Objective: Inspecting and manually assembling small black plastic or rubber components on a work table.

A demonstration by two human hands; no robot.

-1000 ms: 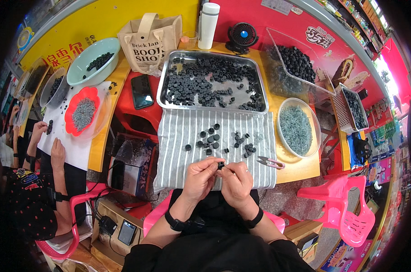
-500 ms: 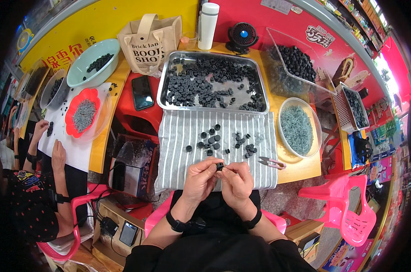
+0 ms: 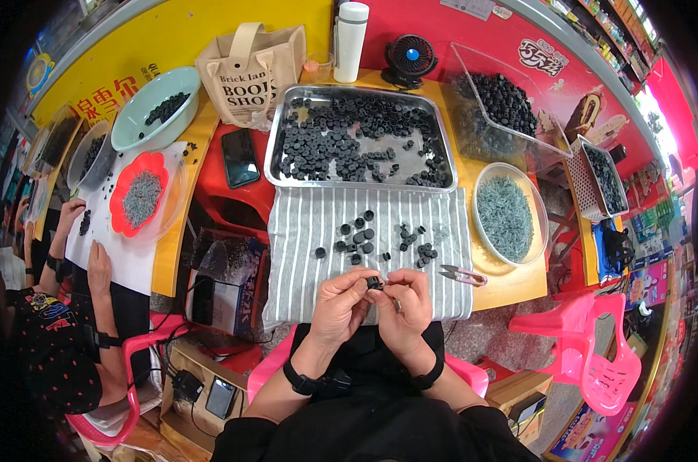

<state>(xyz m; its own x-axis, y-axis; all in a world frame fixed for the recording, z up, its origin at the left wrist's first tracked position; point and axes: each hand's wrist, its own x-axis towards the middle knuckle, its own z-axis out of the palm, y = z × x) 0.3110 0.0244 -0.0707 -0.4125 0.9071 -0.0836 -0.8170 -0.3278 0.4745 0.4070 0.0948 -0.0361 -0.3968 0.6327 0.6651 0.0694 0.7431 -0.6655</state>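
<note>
My left hand [image 3: 340, 302] and my right hand [image 3: 407, 306] meet over the near edge of a grey striped cloth [image 3: 303, 231]. Together they pinch one small black round part [image 3: 375, 282] between their fingertips. Several more small black parts [image 3: 364, 239] lie loose on the cloth just beyond my hands. Behind the cloth stands a metal tray [image 3: 273, 154] full of the same black parts. A pair of small snips [image 3: 463, 275] lies on the cloth's right edge, close to my right hand.
A white bowl of grey metal bits [image 3: 509, 215] stands to the right, clear bins of black parts [image 3: 503, 100] behind it. A phone [image 3: 239, 157] lies on a red stool. At the left another person's hand [image 3: 98, 266] rests on white paper near a red dish [image 3: 139, 197].
My hands stay in the same place, fingers shifting slightly on the small black part. The person at the left has moved an arm a little.
</note>
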